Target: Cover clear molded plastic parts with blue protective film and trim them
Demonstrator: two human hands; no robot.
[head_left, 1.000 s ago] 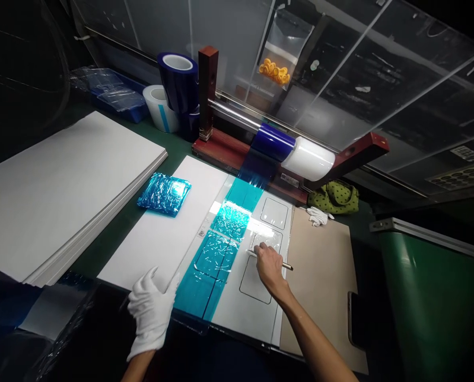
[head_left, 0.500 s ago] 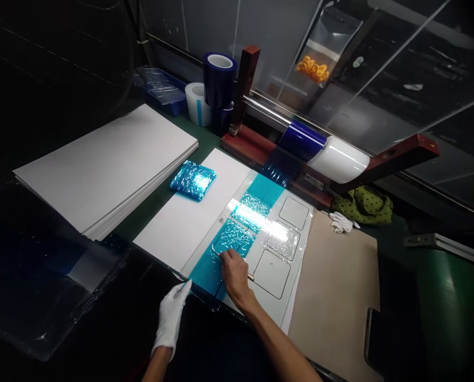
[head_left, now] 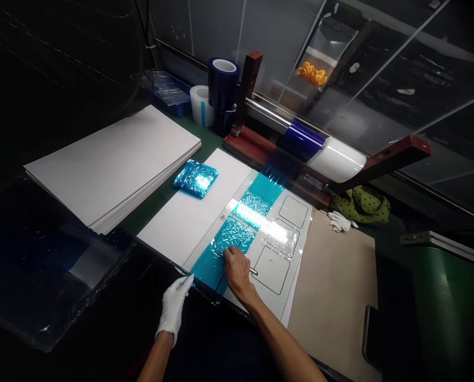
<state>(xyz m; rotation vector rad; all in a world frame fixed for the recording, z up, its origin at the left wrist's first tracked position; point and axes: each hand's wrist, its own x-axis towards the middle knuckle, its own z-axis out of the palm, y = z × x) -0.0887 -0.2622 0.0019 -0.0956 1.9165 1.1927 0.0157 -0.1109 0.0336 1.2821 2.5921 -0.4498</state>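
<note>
My right hand [head_left: 237, 270], bare, grips a slim pen-shaped tool [head_left: 253, 271] and rests on a crinkled blue film strip [head_left: 235, 236]. The tool's tip is hidden under my fingers. The strip runs from a blue film roll [head_left: 303, 140] across a white panel [head_left: 272, 289] printed with rounded rectangle outlines. My left hand [head_left: 174, 310], in a white glove, has its fingertips together at the panel's near edge. I cannot tell whether they hold anything there. A clear crinkled film patch [head_left: 281, 240] lies on one outline.
A stack of white boards [head_left: 110, 164] lies left, beside a white sheet [head_left: 193, 212] carrying a crumpled blue film wad [head_left: 195, 178]. Further right are a tan card [head_left: 334, 297], white gloves [head_left: 339, 222], a green dotted bag [head_left: 360, 205], and a green bin [head_left: 447, 313]. Several tape rolls stand behind.
My right hand has moved from the upper outlines down and left onto the blue strip. My left hand has closed toward the panel edge, and the view has swung left.
</note>
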